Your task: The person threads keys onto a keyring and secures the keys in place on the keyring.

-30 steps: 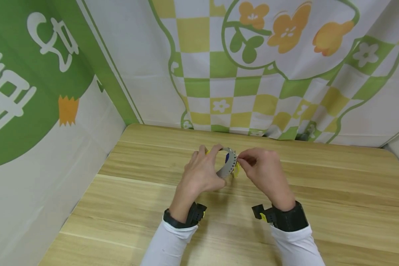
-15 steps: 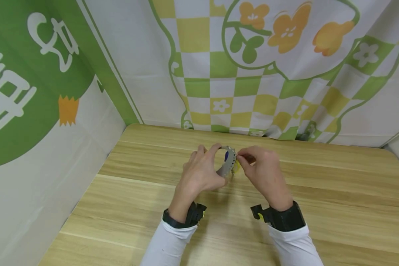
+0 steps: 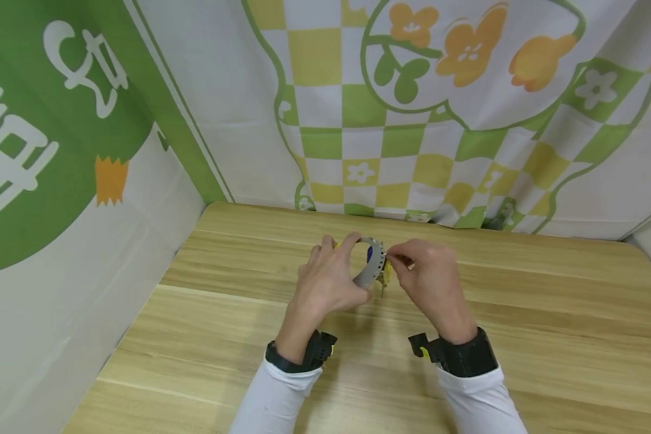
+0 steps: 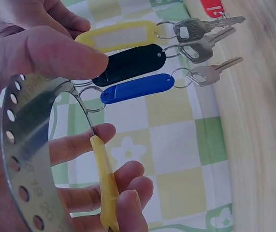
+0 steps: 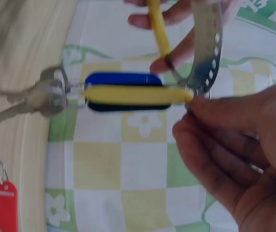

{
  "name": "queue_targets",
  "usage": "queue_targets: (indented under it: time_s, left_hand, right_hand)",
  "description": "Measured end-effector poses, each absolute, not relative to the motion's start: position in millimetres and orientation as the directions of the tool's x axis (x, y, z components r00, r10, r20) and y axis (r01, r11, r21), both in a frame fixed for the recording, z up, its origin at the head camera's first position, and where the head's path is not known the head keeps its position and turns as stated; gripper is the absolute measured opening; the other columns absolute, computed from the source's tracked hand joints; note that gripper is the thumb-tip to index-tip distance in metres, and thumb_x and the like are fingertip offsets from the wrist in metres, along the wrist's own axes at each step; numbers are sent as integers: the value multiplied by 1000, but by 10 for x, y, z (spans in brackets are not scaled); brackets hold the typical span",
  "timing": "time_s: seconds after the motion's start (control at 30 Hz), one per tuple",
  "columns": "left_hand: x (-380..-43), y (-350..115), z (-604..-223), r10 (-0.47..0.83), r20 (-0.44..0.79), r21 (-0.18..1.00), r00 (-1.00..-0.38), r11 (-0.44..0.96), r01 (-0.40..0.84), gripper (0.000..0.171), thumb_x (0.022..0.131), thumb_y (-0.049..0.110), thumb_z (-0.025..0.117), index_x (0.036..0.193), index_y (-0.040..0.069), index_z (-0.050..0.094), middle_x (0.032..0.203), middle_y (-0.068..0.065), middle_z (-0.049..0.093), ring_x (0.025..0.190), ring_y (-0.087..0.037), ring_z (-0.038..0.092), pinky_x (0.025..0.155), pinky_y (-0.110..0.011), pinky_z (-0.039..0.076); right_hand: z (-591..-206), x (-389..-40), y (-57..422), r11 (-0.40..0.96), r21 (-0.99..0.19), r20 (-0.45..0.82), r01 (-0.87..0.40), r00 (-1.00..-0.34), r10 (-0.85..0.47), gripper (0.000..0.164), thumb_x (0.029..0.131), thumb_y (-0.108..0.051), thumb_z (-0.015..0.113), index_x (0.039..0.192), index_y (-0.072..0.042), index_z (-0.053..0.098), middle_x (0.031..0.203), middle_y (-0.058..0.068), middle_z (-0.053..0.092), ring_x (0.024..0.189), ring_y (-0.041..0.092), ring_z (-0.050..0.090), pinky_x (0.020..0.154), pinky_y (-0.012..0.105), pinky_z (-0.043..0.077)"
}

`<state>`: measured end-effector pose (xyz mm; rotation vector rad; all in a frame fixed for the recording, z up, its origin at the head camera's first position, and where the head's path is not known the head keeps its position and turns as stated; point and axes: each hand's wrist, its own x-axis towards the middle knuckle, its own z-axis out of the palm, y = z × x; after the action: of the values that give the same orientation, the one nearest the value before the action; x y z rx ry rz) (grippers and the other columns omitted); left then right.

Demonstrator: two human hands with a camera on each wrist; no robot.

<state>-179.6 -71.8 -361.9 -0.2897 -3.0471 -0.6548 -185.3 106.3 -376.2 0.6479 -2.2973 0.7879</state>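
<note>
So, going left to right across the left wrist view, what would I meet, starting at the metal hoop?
Perforated metal hoop, blue tag, the key on that tag's far end, bare wooden tabletop.

Counter (image 3: 564,337), wood-grained in pale yellow-brown, its long light and dark streaks running crosswise, its far edge nearly straight and ending in rounded corners; a red key tag (image 5: 5,208), partly cut off in both wrist views, appears to lie directly on its surface, close to the far edge
</note>
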Motion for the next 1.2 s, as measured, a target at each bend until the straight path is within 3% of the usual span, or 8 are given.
queue_targets:
  time_s: [0.13,0.37,0.47,0.73,1.07,1.2]
  left_hand:
    - [-1797,-732,-3627,179,49,411,-983,893,184,89,57,41,72,139,32,37,115,-11,44,84,-22,44,55,-37,36]
    - [-1796,-730,-3635,165,49,413,-985,895,170,90,57,42,72,139,33,36,111,-9,44,83,-22,43,55,-37,36]
    - [-1796,-725,-3634,153,56,409,-987,898,162,91,56,43,72,139,33,36,110,-8,44,83,-22,43,55,-37,36]
    - [-1797,-725,-3630,162,63,408,-985,896,174,90,56,44,72,138,33,37,111,-9,45,84,-22,44,56,-37,36]
    - [-1777,-718,-3623,183,42,423,-982,887,183,92,55,43,72,139,34,35,112,-8,44,87,-22,44,60,-37,35]
    - [-1777,-716,-3610,185,46,439,-982,879,186,91,55,42,71,139,34,36,107,-6,43,85,-21,43,59,-36,35]
  right_hand:
    - [-3773,-1870,1065,684,-331,693,-650,-660,-292,9,76,-4,69,84,-9,70,76,0,63,65,7,58,58,22,44]
    - [-3755,-1842,999,722,-468,596,-509,-786,-168,5,80,-14,67,84,-12,69,75,-3,63,63,4,57,58,22,44]
    - [-3739,-1822,965,729,-506,583,-461,-805,-104,5,80,-17,67,82,-12,69,72,-3,63,61,4,57,56,23,44]
    - [-3741,-1814,969,745,-443,637,-498,-760,-129,5,79,-12,68,82,-10,71,72,1,65,59,7,57,55,23,44]
    - [-3763,-1860,1038,725,-265,731,-635,-623,-278,6,77,-5,68,80,-9,70,73,1,64,63,12,60,59,28,45]
    - [-3758,-1857,1048,711,-342,705,-614,-668,-238,7,77,-6,68,84,-8,70,75,1,65,65,9,60,59,24,45]
